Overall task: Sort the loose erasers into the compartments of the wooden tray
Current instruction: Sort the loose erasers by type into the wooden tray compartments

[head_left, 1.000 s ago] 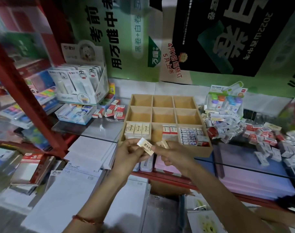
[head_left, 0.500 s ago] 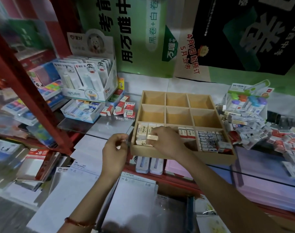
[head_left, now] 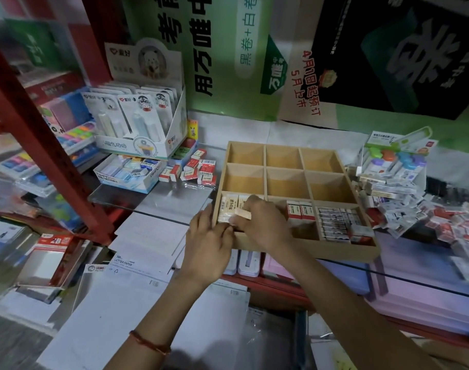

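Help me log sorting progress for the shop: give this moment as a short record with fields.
Wooden tray: nine compartments, back six empty
Front row: cream erasers left, red-and-white erasers middle, dark-labelled erasers right
Right hand: pinches a cream eraser at the front-left compartment
Left hand: at the tray's front-left corner, grip unclear
Loose erasers: piled right of the tray

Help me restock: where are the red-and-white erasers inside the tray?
Head view: the red-and-white erasers stand in the wooden tray's front middle compartment, right of the right hand and left of the dark-striped erasers.
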Action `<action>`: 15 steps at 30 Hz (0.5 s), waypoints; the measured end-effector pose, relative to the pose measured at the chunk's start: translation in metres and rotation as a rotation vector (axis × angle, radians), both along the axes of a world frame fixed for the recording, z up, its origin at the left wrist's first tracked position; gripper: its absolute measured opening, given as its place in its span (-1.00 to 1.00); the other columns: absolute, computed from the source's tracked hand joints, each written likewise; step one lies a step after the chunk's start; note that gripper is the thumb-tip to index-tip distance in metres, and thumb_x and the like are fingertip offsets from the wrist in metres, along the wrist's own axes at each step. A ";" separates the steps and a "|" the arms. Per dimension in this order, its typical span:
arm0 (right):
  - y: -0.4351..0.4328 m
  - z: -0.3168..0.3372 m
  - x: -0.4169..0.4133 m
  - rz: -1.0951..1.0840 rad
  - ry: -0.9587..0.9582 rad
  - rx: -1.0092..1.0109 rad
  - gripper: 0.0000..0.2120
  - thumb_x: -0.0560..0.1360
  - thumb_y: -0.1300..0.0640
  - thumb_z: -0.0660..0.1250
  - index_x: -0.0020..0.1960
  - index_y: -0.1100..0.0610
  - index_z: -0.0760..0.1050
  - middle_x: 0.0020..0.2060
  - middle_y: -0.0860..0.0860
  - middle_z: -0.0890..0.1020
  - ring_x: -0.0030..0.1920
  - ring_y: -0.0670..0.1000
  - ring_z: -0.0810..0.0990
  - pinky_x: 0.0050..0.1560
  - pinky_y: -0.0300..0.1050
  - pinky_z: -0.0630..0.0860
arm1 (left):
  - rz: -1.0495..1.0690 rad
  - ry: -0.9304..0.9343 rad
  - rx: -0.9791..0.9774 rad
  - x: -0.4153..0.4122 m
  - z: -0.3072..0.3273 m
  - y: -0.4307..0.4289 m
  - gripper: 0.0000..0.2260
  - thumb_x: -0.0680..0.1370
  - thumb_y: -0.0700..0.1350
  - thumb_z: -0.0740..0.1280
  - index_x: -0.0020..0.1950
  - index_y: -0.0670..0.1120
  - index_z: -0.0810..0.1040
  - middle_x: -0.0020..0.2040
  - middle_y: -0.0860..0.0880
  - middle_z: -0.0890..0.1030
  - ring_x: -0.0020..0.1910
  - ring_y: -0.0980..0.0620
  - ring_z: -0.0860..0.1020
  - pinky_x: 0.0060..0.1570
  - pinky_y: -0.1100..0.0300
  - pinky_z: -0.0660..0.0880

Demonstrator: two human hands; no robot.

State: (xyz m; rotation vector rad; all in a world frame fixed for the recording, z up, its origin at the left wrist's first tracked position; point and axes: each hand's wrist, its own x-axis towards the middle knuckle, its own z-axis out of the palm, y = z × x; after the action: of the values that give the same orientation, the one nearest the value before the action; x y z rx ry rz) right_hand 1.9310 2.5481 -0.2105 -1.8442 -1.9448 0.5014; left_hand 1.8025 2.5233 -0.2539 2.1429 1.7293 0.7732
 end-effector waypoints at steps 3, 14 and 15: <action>-0.002 0.015 0.016 -0.017 0.420 -0.098 -0.80 0.55 0.15 0.25 0.13 0.18 0.32 -0.22 -0.04 0.48 -0.29 -0.13 0.48 -0.46 -0.46 0.35 | 0.019 0.060 -0.062 0.003 0.003 0.003 -0.38 0.48 0.15 -0.18 0.24 -0.03 0.54 0.52 -0.12 0.10 0.44 -0.10 0.05 0.37 0.11 0.01; -0.009 0.011 0.038 0.196 0.209 0.007 -0.67 0.56 0.29 0.21 0.31 0.21 0.43 0.00 0.06 0.46 0.10 0.02 0.43 0.04 -0.34 0.25 | -0.075 -0.077 -0.110 -0.006 0.014 -0.007 -0.63 0.63 0.04 0.02 0.28 -0.01 0.51 0.46 -0.01 0.21 0.40 0.04 0.09 0.31 0.26 0.09; -0.008 0.010 0.034 0.204 0.189 0.003 -0.67 0.57 0.29 0.20 0.33 0.20 0.42 0.08 0.11 0.47 0.14 0.03 0.44 0.06 -0.33 0.26 | -0.058 -0.140 -0.089 -0.008 0.015 -0.010 -0.70 0.63 -0.04 0.09 0.25 -0.03 0.53 0.44 -0.01 0.24 0.40 0.06 0.11 0.29 0.30 0.09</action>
State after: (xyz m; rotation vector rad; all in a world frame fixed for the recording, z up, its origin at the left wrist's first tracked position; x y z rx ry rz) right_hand 1.9654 2.5405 -0.2001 -1.5427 -2.0105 0.7082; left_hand 1.7940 2.5130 -0.2389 2.0197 1.5940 0.7948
